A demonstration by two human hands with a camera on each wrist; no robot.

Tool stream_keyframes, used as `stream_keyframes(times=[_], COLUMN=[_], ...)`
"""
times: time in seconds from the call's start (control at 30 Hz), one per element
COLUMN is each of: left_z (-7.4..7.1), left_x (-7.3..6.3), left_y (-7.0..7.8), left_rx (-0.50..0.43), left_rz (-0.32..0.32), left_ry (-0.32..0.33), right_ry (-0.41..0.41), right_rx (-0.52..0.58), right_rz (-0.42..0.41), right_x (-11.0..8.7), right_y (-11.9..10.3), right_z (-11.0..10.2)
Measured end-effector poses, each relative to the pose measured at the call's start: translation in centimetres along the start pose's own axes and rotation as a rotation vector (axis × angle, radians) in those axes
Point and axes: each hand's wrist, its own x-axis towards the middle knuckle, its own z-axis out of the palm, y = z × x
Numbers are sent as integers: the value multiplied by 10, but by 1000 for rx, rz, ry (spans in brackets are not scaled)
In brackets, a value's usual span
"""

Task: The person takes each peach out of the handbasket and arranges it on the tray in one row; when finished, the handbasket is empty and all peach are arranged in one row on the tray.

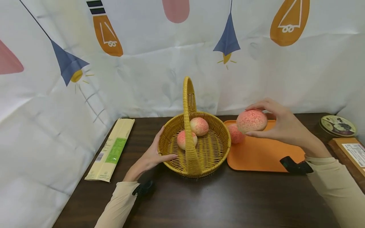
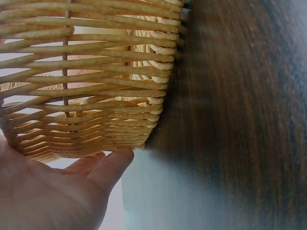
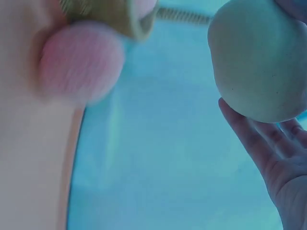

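Note:
A yellow wicker basket [image 1: 211, 169] with a tall arched handle stands on the table, and two pink-speckled peaches [image 1: 199, 126] lie inside it. My left hand [image 1: 151, 156] holds the basket by its left side, thumb reaching over the rim. In the left wrist view, fingers [image 2: 112, 170] press against the woven wall [image 2: 91, 91]. Raised over the orange tray [image 1: 256, 155], my right hand [image 1: 280, 125] grips another peach [image 1: 252, 121] between thumb and fingers. The right wrist view shows this peach's pale underside [image 3: 259, 62]. One more peach [image 1: 235, 134] rests on the tray's left part, beside the basket.
A long cream packet with a green label [image 1: 112, 148] lies at the table's left edge. To the right of the tray are a round tin [image 1: 337, 126] and a brown box with a white label [image 1: 349, 153]. A patterned white cloth [image 1: 159, 69] hangs behind the table.

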Motion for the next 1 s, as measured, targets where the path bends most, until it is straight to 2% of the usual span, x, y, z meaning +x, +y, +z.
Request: stream_keyframes(times=[0.1,0.2,0.33,0.57,0.77,0.9,1.0], left_z=[-1,-2,-1,0,2,2,2], left_x=[-2,-3,-3,0,2,2,1], left_y=[-2,-4,-4,-2,-1,-1,-1], left_rx=[9,12,27,12,-1,-4,-4], left_rz=[-12,-20,-19,0,8,10,10], left_ry=[12,21,25,19,13,13,16], right_ry=[-2,-16,-66,-143,-232,-262,-273], right_rx=[24,33,-31,-79,-84,-89,-90], right_rz=[84,160,255,376,403,423,394], right_x=[-11,-22,-37,-47,-44,-43,-43], right_y=[18,37,58,77,85,87,89], right_z=[-9,-9,-4,2,9,9,7])
